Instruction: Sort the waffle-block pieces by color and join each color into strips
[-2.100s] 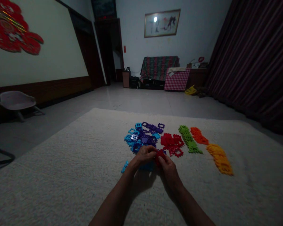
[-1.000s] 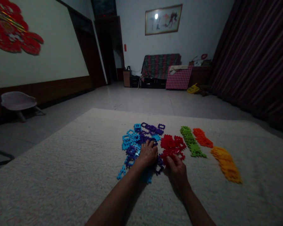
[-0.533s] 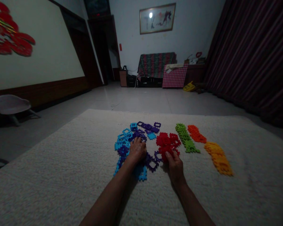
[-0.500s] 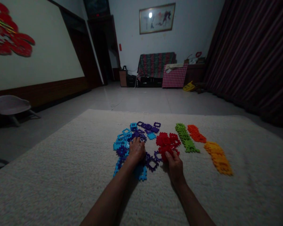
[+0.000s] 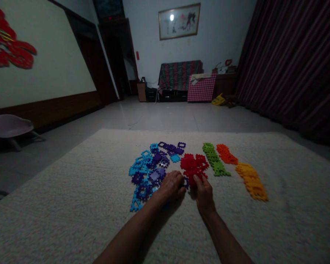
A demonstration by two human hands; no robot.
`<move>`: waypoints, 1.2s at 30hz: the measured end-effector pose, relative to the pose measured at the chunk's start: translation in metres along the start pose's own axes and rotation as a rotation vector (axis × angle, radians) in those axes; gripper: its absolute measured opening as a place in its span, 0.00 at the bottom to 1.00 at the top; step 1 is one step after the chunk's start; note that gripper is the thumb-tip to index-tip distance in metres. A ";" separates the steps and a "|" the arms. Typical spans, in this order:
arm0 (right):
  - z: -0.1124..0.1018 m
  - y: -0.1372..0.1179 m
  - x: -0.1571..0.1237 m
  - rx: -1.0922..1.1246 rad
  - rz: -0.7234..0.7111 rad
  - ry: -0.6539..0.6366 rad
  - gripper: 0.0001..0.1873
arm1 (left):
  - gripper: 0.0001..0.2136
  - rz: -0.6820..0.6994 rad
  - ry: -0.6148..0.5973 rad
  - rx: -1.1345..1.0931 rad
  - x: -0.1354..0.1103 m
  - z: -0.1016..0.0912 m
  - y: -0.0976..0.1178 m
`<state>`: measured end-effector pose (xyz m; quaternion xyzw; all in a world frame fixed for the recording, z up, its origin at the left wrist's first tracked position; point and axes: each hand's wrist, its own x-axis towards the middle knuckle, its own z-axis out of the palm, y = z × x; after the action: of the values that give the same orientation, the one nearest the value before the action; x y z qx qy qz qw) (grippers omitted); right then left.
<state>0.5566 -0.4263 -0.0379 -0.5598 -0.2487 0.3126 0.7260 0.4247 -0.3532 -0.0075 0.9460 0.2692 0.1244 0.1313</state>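
Observation:
My left hand [image 5: 172,185] is closed, its fingers curled down at a purple notched-edge plastic tile [image 5: 186,182] that shows partly past the fingertips. My right hand [image 5: 205,192] pinches a red tile [image 5: 191,179] at the near side of the red pile [image 5: 194,165]. Purple tiles [image 5: 154,175] and light blue tiles [image 5: 143,163] lie mixed in a loose heap to the left of my left hand. Some tiles under the left hand and forearm are hidden.
Overlapping rows of green tiles [image 5: 213,159], orange-red tiles [image 5: 226,154] and yellow-orange tiles [image 5: 251,181] lie to the right on the cream carpet [image 5: 71,205]. A small chair [image 5: 11,126] stands on the tiled floor at far left. Dark curtains [image 5: 291,66] hang at right.
My left hand has moved right and toward me, from over the purple and blue heap to beside the red pile. My right hand stays at the red tile. The view has shifted slightly.

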 end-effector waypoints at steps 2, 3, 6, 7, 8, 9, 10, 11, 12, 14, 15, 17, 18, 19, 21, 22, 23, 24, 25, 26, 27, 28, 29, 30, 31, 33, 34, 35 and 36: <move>0.002 -0.004 -0.003 0.007 0.044 0.004 0.23 | 0.08 -0.001 0.009 -0.007 -0.001 0.001 -0.002; 0.002 -0.006 -0.005 0.006 0.066 0.005 0.23 | 0.08 -0.005 0.011 -0.006 -0.002 0.000 -0.003; 0.005 -0.012 -0.009 -0.010 0.112 0.006 0.23 | 0.08 -0.041 0.015 0.034 -0.005 -0.004 -0.009; 0.005 -0.013 -0.010 -0.017 0.115 0.005 0.23 | 0.09 -0.061 0.020 0.057 -0.007 -0.006 -0.012; 0.006 -0.014 -0.011 -0.021 0.115 0.005 0.23 | 0.09 -0.088 0.028 0.082 -0.008 -0.009 -0.015; 0.006 -0.015 -0.011 -0.021 0.113 0.005 0.24 | 0.10 -0.119 0.035 0.107 -0.009 -0.012 -0.019; 0.006 -0.015 -0.011 -0.020 0.114 0.006 0.24 | 0.10 -0.152 0.038 0.127 -0.011 -0.015 -0.022; 0.006 -0.015 -0.011 -0.018 0.117 0.005 0.25 | 0.10 -0.182 0.035 0.143 -0.012 -0.017 -0.026; 0.006 -0.015 -0.010 -0.015 0.118 0.004 0.25 | 0.10 -0.208 0.029 0.156 -0.012 -0.019 -0.029; 0.006 -0.014 -0.009 -0.015 0.106 0.002 0.25 | 0.10 -0.272 0.021 0.189 -0.013 -0.021 -0.033; 0.005 -0.013 -0.008 -0.021 0.095 0.003 0.25 | 0.10 -0.317 0.024 0.212 -0.013 -0.021 -0.035; 0.005 -0.012 -0.008 -0.035 0.075 0.007 0.24 | 0.12 -0.409 0.036 0.260 -0.010 -0.021 -0.038; 0.005 -0.012 -0.008 -0.041 0.070 0.009 0.25 | 0.12 -0.439 0.045 0.274 -0.006 -0.022 -0.041; 0.004 -0.012 -0.008 -0.044 0.068 0.010 0.25 | 0.13 -0.447 0.054 0.280 0.000 -0.023 -0.043; 0.005 -0.012 -0.008 -0.041 0.068 0.014 0.26 | 0.15 -0.396 0.069 0.266 0.018 -0.029 -0.050; 0.005 -0.012 -0.008 -0.035 0.071 0.014 0.26 | 0.16 -0.359 0.072 0.254 0.031 -0.034 -0.054; 0.005 -0.012 -0.008 -0.030 0.076 0.013 0.26 | 0.16 -0.320 0.065 0.238 0.047 -0.038 -0.057; 0.005 -0.012 -0.008 -0.026 0.081 0.011 0.26 | 0.16 -0.300 0.052 0.224 0.064 -0.042 -0.061; 0.005 -0.011 -0.008 -0.025 0.087 0.006 0.26 | 0.16 -0.282 0.034 0.215 0.081 -0.045 -0.064; 0.004 -0.010 -0.007 -0.028 0.093 0.005 0.26 | 0.16 -0.259 0.017 0.205 0.099 -0.047 -0.066; 0.004 -0.008 -0.006 -0.031 0.098 0.006 0.26 | 0.16 -0.244 -0.001 0.200 0.117 -0.047 -0.068; 0.003 -0.005 -0.005 -0.035 0.103 0.007 0.26 | 0.16 -0.232 -0.006 0.195 0.133 -0.045 -0.070; 0.002 -0.002 -0.003 -0.042 0.107 0.013 0.26 | 0.17 -0.218 -0.010 0.189 0.148 -0.042 -0.072; 0.001 0.001 -0.001 -0.051 0.108 0.022 0.26 | 0.17 -0.207 -0.014 0.184 0.161 -0.038 -0.073; -0.001 0.005 0.001 -0.063 0.108 0.032 0.26 | 0.18 -0.196 -0.017 0.179 0.173 -0.033 -0.075; -0.004 0.013 0.004 -0.102 0.104 0.045 0.26 | 0.18 -0.181 -0.026 0.170 0.192 -0.021 -0.078; -0.005 0.015 0.005 -0.120 0.102 0.048 0.27 | 0.18 -0.176 -0.027 0.167 0.199 -0.016 -0.081; -0.006 0.018 0.006 -0.130 0.102 0.048 0.27 | 0.18 -0.169 -0.026 0.165 0.205 -0.012 -0.083; -0.006 0.019 0.006 -0.136 0.105 0.038 0.28 | 0.18 -0.162 -0.024 0.163 0.209 -0.008 -0.085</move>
<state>0.5617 -0.4223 -0.0577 -0.6257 -0.2258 0.3218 0.6737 0.5539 -0.1685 0.0072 0.9301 0.3523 0.0798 0.0668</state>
